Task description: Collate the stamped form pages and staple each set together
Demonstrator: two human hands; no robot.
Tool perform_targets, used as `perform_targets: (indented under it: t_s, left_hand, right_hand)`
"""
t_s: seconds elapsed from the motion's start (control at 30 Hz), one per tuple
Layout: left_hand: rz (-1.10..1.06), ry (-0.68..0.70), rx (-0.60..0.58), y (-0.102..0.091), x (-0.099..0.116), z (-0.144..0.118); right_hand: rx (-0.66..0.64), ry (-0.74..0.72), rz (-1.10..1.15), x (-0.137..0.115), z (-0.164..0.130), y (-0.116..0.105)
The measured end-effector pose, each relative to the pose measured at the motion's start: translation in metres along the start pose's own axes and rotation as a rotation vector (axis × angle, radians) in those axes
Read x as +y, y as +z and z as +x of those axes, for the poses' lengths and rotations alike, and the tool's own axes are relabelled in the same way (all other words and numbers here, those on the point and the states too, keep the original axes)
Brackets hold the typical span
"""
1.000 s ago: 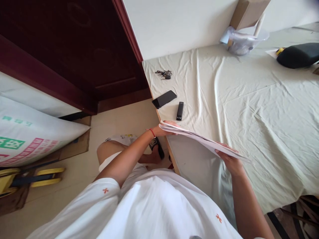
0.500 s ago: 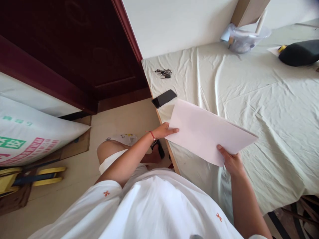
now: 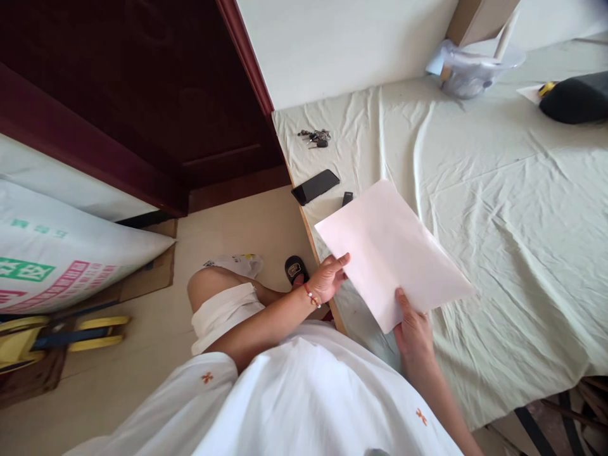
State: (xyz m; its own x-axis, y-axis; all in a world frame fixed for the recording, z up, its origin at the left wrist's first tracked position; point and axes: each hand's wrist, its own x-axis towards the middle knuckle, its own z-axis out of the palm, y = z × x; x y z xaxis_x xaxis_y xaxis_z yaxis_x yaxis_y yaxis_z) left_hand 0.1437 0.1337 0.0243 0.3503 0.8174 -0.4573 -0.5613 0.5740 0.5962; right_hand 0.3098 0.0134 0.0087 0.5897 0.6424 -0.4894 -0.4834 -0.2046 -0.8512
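Paper: white paper [image 3: 392, 244] is being held over the near left part of the cloth-covered table [image 3: 503, 183], blank face showing, one corner pointing toward the wall; number of sheets and any contact with the cloth are not showing clearly.
Left hand: left hand [image 3: 329, 278] is closing on the paper's left edge, thumb lying over the top face, the other fingers mostly hiding.
Right hand: right hand [image 3: 413, 326] is pinching the near edge, thumb pressing flat on the top face, fingers going out of sight underneath.
Wrist: a red bracelet [image 3: 312, 296] is circling the left wrist.
Beside the paper: a small black object [image 3: 348, 198] is peeking out past the far left edge, its rest being covered.
Table's left side: a black phone [image 3: 315, 187] is lying at the edge; a bunch of keys [image 3: 316, 138] is sitting beyond it, nearer the wall.
Table's far side: a clear plastic tub [image 3: 468, 76] is standing by the wall with a brown box [image 3: 482, 22] rising behind; a dark rounded item [image 3: 577, 100] is resting to the right.
Floor: a printed white sack [image 3: 71, 253] is leaning at far left.
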Motion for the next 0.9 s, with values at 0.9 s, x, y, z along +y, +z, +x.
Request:
perform_targets:
  t_s: [0.9]
  left_hand:
    - [0.337,0.047,-0.163,0.001,0.019,-0.013]
  right_hand:
    - [-0.563,0.049,-0.453,-0.085,0.081,-0.004]
